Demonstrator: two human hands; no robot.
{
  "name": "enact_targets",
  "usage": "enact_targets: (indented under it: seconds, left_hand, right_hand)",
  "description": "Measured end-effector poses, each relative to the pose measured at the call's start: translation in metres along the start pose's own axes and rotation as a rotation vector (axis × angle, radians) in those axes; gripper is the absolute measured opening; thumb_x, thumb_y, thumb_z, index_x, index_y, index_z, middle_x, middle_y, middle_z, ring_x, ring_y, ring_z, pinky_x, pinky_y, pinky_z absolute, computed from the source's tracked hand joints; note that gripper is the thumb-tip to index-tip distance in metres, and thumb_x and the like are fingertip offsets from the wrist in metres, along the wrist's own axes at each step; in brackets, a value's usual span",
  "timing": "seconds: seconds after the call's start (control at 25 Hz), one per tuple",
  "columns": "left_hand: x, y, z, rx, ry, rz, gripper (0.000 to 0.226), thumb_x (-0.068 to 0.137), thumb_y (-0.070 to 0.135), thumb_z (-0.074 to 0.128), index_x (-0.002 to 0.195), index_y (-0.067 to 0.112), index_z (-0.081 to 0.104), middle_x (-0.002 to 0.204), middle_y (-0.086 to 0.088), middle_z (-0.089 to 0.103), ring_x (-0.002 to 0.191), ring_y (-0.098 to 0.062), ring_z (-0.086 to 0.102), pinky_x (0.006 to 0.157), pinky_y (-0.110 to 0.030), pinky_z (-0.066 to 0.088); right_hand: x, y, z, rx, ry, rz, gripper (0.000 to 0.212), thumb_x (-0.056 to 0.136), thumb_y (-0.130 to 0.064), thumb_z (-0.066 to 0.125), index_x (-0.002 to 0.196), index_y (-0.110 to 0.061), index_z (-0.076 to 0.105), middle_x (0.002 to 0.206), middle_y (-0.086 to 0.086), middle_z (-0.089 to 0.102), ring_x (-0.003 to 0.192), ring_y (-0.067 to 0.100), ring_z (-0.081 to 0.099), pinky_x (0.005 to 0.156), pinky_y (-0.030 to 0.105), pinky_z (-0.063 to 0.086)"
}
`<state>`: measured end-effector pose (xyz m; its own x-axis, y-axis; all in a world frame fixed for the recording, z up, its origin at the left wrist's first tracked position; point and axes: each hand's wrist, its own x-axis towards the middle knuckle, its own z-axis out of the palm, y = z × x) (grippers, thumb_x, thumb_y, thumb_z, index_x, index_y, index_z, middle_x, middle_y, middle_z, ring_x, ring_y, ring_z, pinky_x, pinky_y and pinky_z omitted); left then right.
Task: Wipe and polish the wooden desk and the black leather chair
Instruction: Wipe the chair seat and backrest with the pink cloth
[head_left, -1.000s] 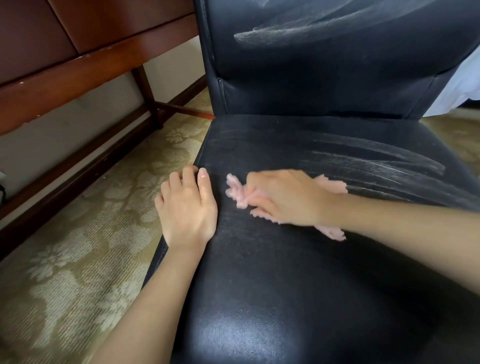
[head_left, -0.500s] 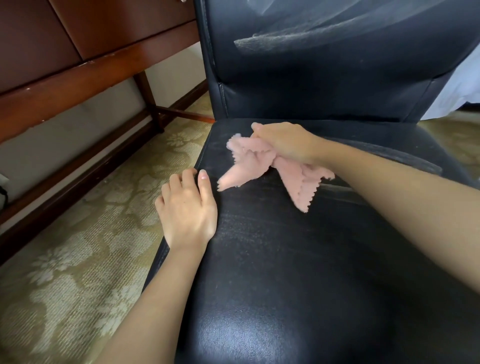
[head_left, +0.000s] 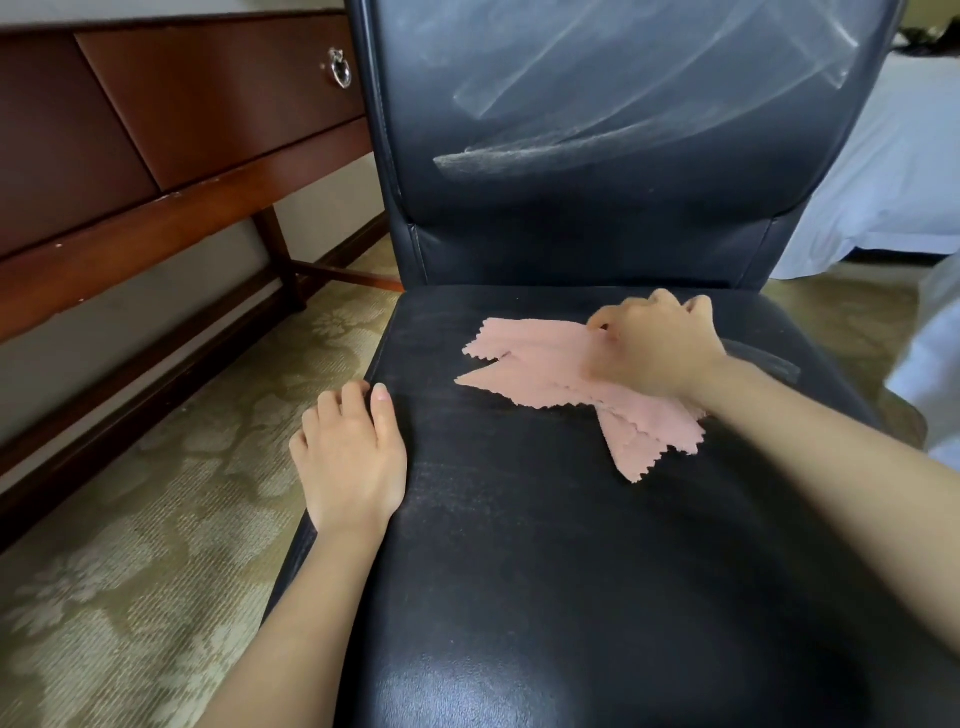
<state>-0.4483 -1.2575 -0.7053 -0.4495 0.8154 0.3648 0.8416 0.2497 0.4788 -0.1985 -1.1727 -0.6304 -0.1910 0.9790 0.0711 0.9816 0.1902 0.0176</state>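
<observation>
Pink cloth (head_left: 545, 358) is being gripped and pressed by the right hand (head_left: 657, 345) at one o'clock on the black leather chair (head_left: 519, 571), whose nine o'clock edge is being clutched by the left hand (head_left: 353, 457). Polishing is being judged unfinished: streaks (head_left: 519, 156) at twelve o'clock, wooden bench (head_left: 182, 130) at ten o'clock unattended.

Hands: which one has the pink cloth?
The right hand, farther back on the chair seat, grips the pink cloth. The left hand has no cloth; it just holds the seat's left edge.
</observation>
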Motion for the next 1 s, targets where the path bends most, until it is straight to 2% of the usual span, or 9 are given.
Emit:
enact_targets:
  seconds: [0.16, 0.24, 0.32, 0.4, 0.56, 0.68, 0.76, 0.84, 1.0]
  left_hand:
    - [0.0, 0.0, 0.0, 0.005, 0.012, 0.009, 0.076, 0.085, 0.053, -0.001, 0.116, 0.013, 0.056, 0.115, -0.01, 0.057, 0.107, -0.031, 0.048, 0.096, -0.046, 0.033]
    - [0.0, 0.0, 0.0, 0.004, 0.009, 0.014, 0.076, 0.085, 0.053, 0.0, 0.116, 0.013, 0.057, 0.115, -0.011, 0.057, 0.107, -0.031, 0.049, 0.096, -0.047, 0.033]
    - [0.0, -0.001, -0.001, -0.001, 0.001, 0.014, 0.07, 0.089, 0.05, 0.005, 0.116, 0.012, 0.057, 0.114, -0.011, 0.057, 0.107, -0.032, 0.049, 0.095, -0.048, 0.034]
    - [-0.001, -0.001, -0.001, -0.008, -0.004, 0.005, 0.063, 0.092, 0.046, 0.009, 0.115, 0.012, 0.057, 0.113, -0.011, 0.058, 0.106, -0.032, 0.049, 0.096, -0.048, 0.034]
    - [0.0, 0.003, -0.001, -0.019, -0.018, -0.01, 0.054, 0.097, 0.042, 0.015, 0.114, 0.012, 0.057, 0.112, -0.011, 0.058, 0.106, -0.032, 0.05, 0.097, -0.049, 0.033]
    - [0.0, 0.002, -0.002, -0.003, -0.004, 0.013, 0.06, 0.093, 0.044, 0.011, 0.112, 0.011, 0.057, 0.11, -0.012, 0.058, 0.106, -0.033, 0.05, 0.096, -0.049, 0.033]
    - [0.0, 0.001, -0.003, -0.004, -0.006, 0.013, 0.059, 0.094, 0.043, 0.01, 0.111, 0.012, 0.057, 0.11, -0.011, 0.058, 0.107, -0.032, 0.05, 0.099, -0.05, 0.032]
    - [0.001, 0.001, -0.003, -0.015, -0.022, -0.003, 0.051, 0.1, 0.039, 0.015, 0.112, 0.013, 0.057, 0.113, -0.01, 0.058, 0.109, -0.03, 0.049, 0.103, -0.05, 0.028]
    - [0.0, 0.003, -0.004, -0.043, -0.036, -0.02, 0.043, 0.101, 0.035, 0.022, 0.114, 0.013, 0.057, 0.114, -0.009, 0.058, 0.111, -0.028, 0.049, 0.104, -0.048, 0.026]
  right_hand:
    - [-0.001, -0.001, 0.003, -0.19, -0.077, 0.154, 0.069, 0.079, -0.072, 0.052, 0.124, -0.021, 0.042, 0.12, 0.006, 0.046, 0.117, 0.028, 0.039, 0.099, 0.045, 0.027]
    - [-0.001, -0.001, 0.003, -0.127, -0.148, 0.162, 0.046, 0.086, -0.063, 0.049, 0.094, -0.017, 0.051, 0.099, 0.003, 0.054, 0.108, 0.027, 0.047, 0.094, 0.043, 0.027]
    - [-0.002, -0.001, 0.0, 0.035, -0.079, 0.125, 0.026, 0.09, -0.036, 0.05, 0.073, -0.017, 0.047, 0.078, 0.0, 0.055, 0.088, 0.027, 0.053, 0.085, 0.039, 0.027]
    - [0.0, 0.003, -0.01, 0.064, 0.144, 0.098, 0.014, 0.086, -0.019, 0.05, 0.073, -0.015, 0.05, 0.072, 0.0, 0.054, 0.083, 0.028, 0.054, 0.078, 0.037, 0.026]
    - [0.006, 0.019, -0.058, -0.066, 0.722, 0.0, 0.007, 0.079, -0.015, 0.057, 0.081, -0.009, 0.059, 0.074, 0.01, 0.059, 0.081, 0.031, 0.051, 0.073, 0.038, 0.026]
    - [0.004, 0.005, -0.081, -0.183, 0.864, -0.222, 0.008, 0.065, -0.014, 0.06, 0.068, -0.008, 0.055, 0.06, 0.01, 0.056, 0.068, 0.03, 0.051, 0.068, 0.039, 0.032]
    - [-0.005, -0.018, -0.068, -0.354, 0.785, -0.437, 0.013, 0.054, -0.016, 0.063, 0.062, -0.012, 0.054, 0.055, 0.006, 0.054, 0.062, 0.027, 0.051, 0.063, 0.034, 0.034]
    - [-0.024, -0.043, -0.043, -0.42, 0.543, -0.635, 0.017, 0.051, -0.014, 0.067, 0.058, -0.019, 0.052, 0.054, 0.0, 0.051, 0.062, 0.025, 0.05, 0.062, 0.033, 0.033]
    - [-0.042, -0.058, -0.012, -0.162, -0.057, -0.747, 0.022, 0.075, -0.03, 0.066, 0.065, -0.023, 0.048, 0.082, -0.007, 0.051, 0.089, 0.02, 0.043, 0.081, 0.038, 0.034]
